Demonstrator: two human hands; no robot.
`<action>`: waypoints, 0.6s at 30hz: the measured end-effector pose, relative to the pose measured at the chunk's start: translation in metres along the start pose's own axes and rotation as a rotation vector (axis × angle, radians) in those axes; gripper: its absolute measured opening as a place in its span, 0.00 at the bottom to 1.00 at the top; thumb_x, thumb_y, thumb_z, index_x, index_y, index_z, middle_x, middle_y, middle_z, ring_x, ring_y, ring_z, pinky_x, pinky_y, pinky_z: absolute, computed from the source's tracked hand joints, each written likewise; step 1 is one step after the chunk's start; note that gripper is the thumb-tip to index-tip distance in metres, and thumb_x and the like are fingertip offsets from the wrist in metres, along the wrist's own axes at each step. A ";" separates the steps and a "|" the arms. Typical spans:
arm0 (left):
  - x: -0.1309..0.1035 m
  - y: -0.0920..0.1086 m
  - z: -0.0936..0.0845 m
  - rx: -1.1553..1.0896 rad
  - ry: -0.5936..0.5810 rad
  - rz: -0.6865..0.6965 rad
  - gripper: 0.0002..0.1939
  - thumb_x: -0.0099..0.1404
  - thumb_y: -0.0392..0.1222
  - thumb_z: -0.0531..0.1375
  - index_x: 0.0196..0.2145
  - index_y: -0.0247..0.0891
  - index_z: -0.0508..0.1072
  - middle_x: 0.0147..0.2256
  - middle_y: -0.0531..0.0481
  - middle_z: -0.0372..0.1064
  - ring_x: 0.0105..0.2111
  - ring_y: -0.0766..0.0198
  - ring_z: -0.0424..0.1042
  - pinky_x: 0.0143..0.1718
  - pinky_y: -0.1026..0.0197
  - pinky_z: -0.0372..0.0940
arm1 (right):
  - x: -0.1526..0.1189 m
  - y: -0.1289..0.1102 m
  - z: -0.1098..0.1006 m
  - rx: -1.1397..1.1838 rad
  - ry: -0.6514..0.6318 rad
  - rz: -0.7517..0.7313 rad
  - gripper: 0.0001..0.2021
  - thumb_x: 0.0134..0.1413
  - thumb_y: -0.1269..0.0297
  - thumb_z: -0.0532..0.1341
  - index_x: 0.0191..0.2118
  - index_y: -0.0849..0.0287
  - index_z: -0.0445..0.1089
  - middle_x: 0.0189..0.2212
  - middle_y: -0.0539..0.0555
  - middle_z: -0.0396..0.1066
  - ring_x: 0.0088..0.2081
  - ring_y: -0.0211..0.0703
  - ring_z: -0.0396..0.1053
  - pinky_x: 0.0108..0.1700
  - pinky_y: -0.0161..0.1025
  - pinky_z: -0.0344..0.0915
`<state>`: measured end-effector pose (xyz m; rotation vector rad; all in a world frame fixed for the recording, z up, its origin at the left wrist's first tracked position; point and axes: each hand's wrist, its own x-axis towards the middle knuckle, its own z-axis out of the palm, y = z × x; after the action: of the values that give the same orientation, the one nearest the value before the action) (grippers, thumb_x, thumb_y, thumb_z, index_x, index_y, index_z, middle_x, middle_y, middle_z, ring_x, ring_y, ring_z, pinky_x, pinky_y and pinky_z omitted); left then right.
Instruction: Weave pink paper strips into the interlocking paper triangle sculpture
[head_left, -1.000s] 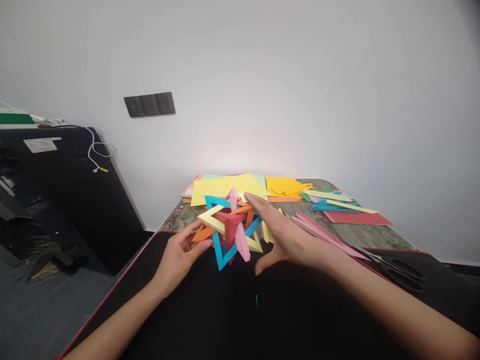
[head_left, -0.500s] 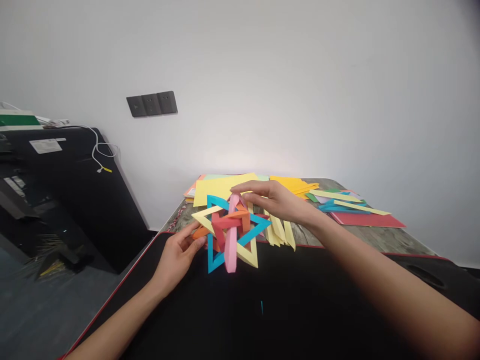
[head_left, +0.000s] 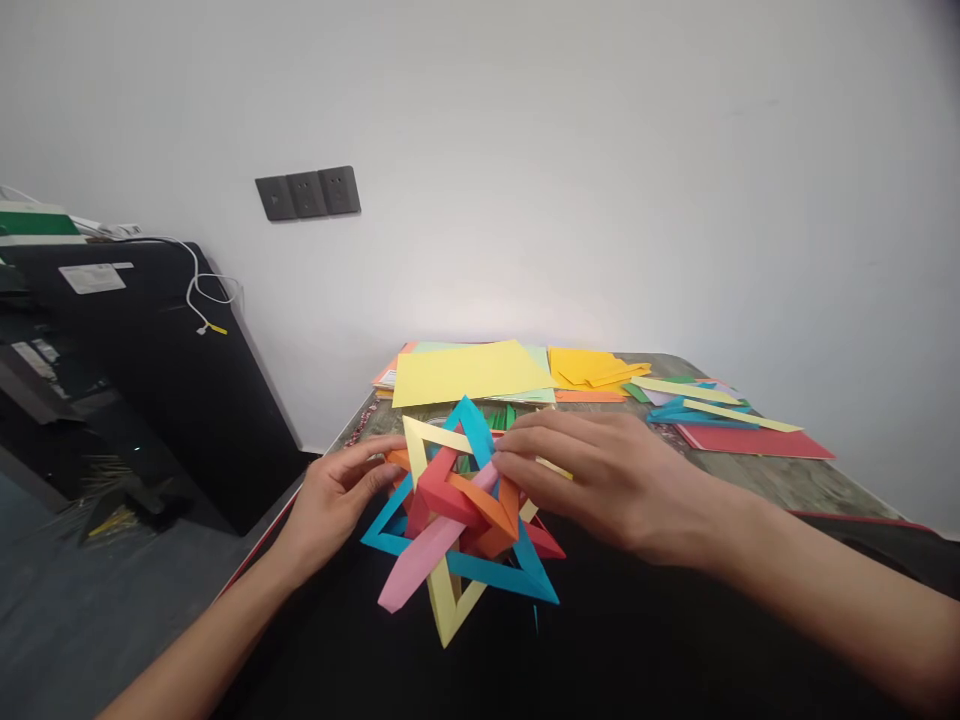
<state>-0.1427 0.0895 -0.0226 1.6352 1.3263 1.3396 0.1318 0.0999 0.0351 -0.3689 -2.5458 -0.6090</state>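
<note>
In the head view, the paper star point(head_left: 442, 495), made from interlocked blue, cream, red, orange and pink frames, is held between the two hands above the black mat point(head_left: 615, 640).

The left hand point(head_left: 326, 500) is at the left side of the paper star and grasps an orange point of it between thumb and fingers. The right hand point(head_left: 607, 475) is at its upper right side; the bent fingers touch the star near the upper end of the pink part. The thumb of this hand is hidden, so I cannot tell if it closes the grip.

Behind the paper star, a large yellow sheet point(head_left: 469, 375) lies over other papers on the wooden table point(head_left: 810, 483). Behind the star and to its right there are yellow-orange folded papers point(head_left: 592, 367), and farther right are blue paper pieces point(head_left: 675, 412) with cream strips, beside a red sheet point(head_left: 754, 441). Just below the right lower point of the star, a thin blue scrap point(head_left: 535, 620) is visible. Well apart from the star, to the left, stands a black cabinet point(head_left: 172, 370), and the dark wall sockets point(head_left: 307, 194) are on the wall, higher up and left.
</note>
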 end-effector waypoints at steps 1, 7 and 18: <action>0.000 0.000 0.000 0.020 0.009 0.021 0.18 0.56 0.53 0.65 0.41 0.42 0.80 0.43 0.45 0.78 0.42 0.50 0.76 0.39 0.57 0.72 | 0.000 -0.001 -0.001 -0.031 0.019 -0.019 0.16 0.65 0.74 0.45 0.38 0.59 0.70 0.35 0.59 0.74 0.38 0.45 0.71 0.33 0.41 0.70; -0.002 0.002 0.003 0.075 0.042 0.072 0.16 0.60 0.52 0.62 0.42 0.43 0.80 0.44 0.47 0.77 0.43 0.49 0.75 0.40 0.57 0.71 | 0.002 -0.003 -0.001 -0.170 0.183 -0.210 0.17 0.62 0.77 0.45 0.39 0.64 0.72 0.31 0.58 0.77 0.36 0.47 0.74 0.35 0.43 0.75; -0.004 0.005 0.006 0.146 0.005 0.240 0.14 0.65 0.44 0.58 0.46 0.46 0.78 0.49 0.49 0.74 0.52 0.51 0.69 0.54 0.54 0.64 | -0.003 0.001 0.009 -0.295 0.298 -0.364 0.17 0.59 0.78 0.48 0.39 0.68 0.74 0.34 0.62 0.79 0.39 0.51 0.78 0.40 0.44 0.78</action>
<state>-0.1353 0.0853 -0.0214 1.9420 1.2886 1.4111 0.1310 0.1051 0.0271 0.0910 -2.2483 -1.0928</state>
